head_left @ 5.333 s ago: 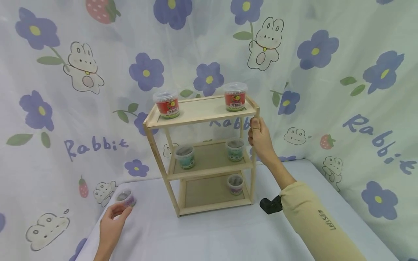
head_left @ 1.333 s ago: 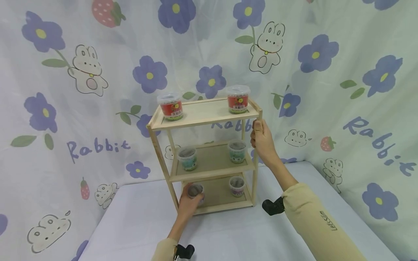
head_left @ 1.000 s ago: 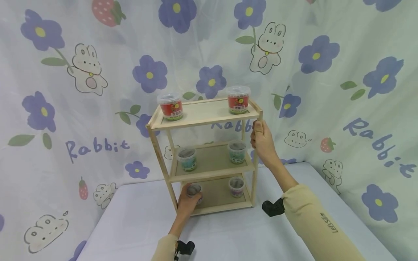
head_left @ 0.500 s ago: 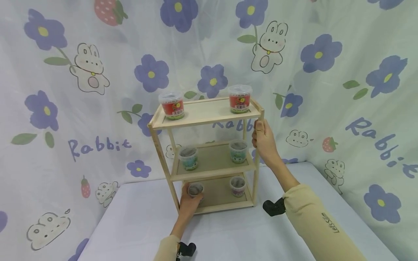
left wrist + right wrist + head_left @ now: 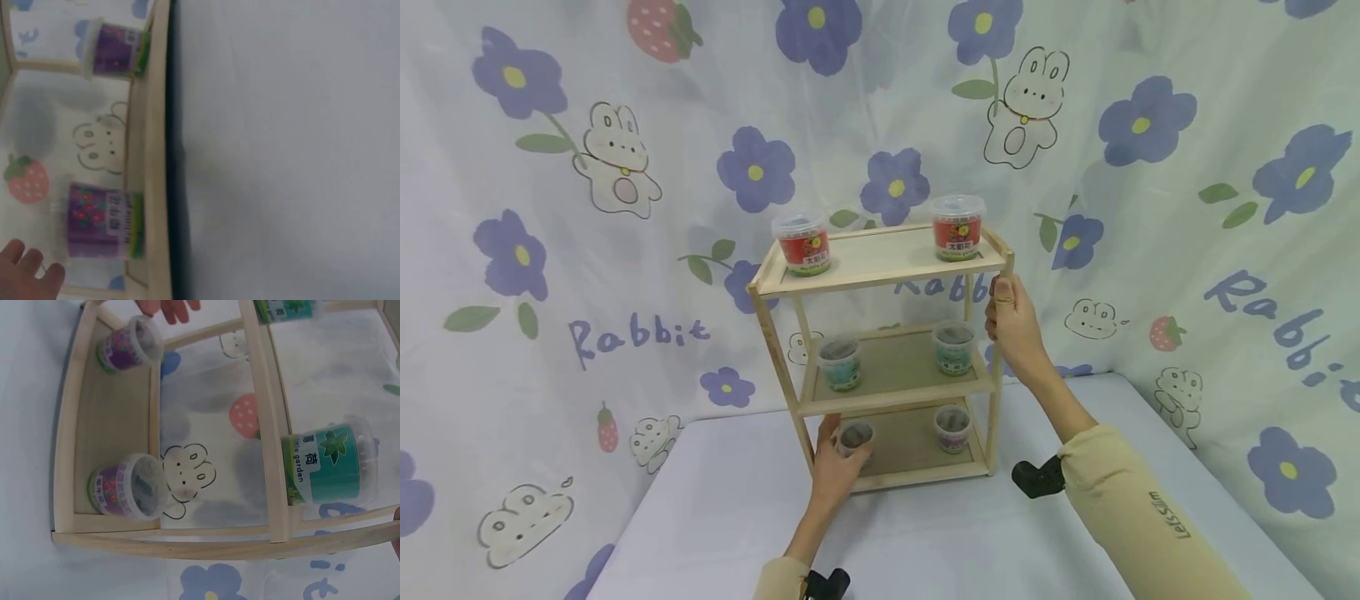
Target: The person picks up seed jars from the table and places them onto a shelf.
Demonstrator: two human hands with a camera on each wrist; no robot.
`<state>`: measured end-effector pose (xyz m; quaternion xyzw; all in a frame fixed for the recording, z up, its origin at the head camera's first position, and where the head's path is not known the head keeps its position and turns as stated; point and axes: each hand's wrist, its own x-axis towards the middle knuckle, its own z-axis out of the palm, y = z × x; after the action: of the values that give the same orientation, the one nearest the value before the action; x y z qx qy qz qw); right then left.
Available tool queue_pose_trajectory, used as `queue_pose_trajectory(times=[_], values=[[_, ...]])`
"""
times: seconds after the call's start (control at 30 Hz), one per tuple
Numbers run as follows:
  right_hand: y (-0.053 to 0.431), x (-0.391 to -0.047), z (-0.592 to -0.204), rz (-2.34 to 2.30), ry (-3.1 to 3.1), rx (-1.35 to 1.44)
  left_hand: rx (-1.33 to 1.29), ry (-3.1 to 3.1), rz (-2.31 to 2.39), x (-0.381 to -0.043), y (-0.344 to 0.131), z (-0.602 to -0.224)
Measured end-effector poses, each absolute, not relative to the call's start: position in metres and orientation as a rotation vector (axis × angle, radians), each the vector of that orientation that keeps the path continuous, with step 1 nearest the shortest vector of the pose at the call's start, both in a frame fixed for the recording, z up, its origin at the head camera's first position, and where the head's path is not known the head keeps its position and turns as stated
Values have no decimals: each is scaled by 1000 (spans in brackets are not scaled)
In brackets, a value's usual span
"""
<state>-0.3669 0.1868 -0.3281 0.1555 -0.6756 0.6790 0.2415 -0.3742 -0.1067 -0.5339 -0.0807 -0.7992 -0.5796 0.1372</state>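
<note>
A three-tier wooden shelf (image 5: 880,271) stands on the table. My right hand (image 5: 1015,325) grips its right front post near the top. On the bottom tier, at the left end, sits a small purple-labelled plastic cup (image 5: 100,222) with a clear lid. My left hand (image 5: 837,467) is beside this cup, its fingers spread; in the left wrist view the fingertips (image 5: 53,275) look apart from it. A matching purple cup (image 5: 952,429) stands at the right end of that tier.
Two green-labelled cups (image 5: 840,364) (image 5: 328,462) stand on the middle tier, and two red-labelled cups (image 5: 803,243) (image 5: 958,229) on the top tier. A patterned curtain (image 5: 647,358) hangs behind the white-covered table (image 5: 715,508).
My left hand has brought the purple cup from the table's left onto the bottom tier, and its fingers have since loosened from it. My right hand keeps holding the post.
</note>
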Motion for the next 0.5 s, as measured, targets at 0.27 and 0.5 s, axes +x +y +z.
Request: queue_pose_trajectory(times=[0.27, 0.5], values=[[184, -366, -326, 1868, -1859, 434, -346, -2288, -1676, -348, -122, -514], [191, -361, -329, 1832, -1925, 423, -531, -2254, -1633, -320, -142, -497]])
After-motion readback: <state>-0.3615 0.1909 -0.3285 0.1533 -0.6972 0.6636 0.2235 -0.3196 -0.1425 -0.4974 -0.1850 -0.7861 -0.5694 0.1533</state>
